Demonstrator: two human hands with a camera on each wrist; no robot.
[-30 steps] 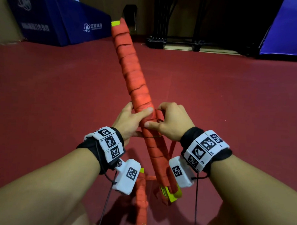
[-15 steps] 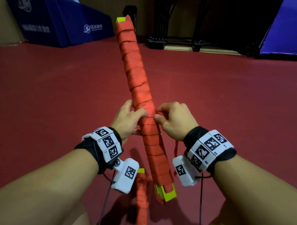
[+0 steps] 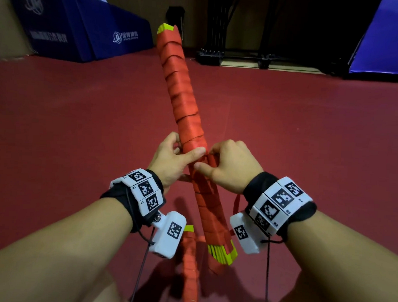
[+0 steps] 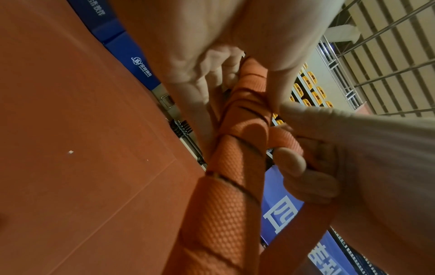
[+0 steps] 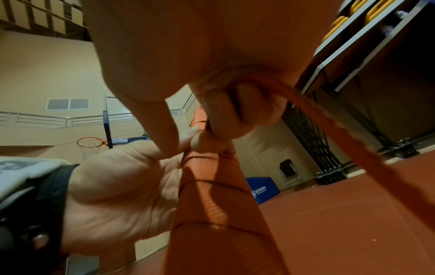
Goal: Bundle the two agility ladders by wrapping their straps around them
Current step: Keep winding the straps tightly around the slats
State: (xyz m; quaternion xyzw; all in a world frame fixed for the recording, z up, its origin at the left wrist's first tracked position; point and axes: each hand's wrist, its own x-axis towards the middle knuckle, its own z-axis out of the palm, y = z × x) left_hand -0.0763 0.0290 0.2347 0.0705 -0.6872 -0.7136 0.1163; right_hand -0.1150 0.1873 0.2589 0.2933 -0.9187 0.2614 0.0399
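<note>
A wrapped ladder bundle (image 3: 184, 100) (yellow-green rung ends showing at both tips, red-orange strap wound in a spiral along its length) is held tilted above the dark red floor (image 3: 307, 132), its far end raised and leaning leftward, its near end low between the two wrists. The left hand (image 3: 170, 163) is clenched around the bundle near mid-length: the thumb is laid across the near face of the windings, and the fingers (image 4: 226, 78) are curled round the far side, as seen in the left wrist view. The right hand (image 3: 233, 165) is closed on the strap (image 5: 329, 119) just beside the left thumb; in the right wrist view the loose band is seen passing through the curled fingers (image 5: 223, 115) and trailing down and outward. A short fold of strap (image 4: 286, 138) is pinched against the bundle at the point where the two hands meet. Most of the bundle's upper length thus lies beyond the grip, and a shorter wound part lies below it, toward the person.

A second ladder bundle (image 3: 190, 268) (also strap-wound, with a yellow-green tip) is seen lower in the head view, under the left wrist; whether it rests on the floor cannot be told. Blue padded mats (image 3: 89, 29) are placed along the far wall at left, and a basketball hoop (image 5: 90, 146) is visible in the right wrist view.
</note>
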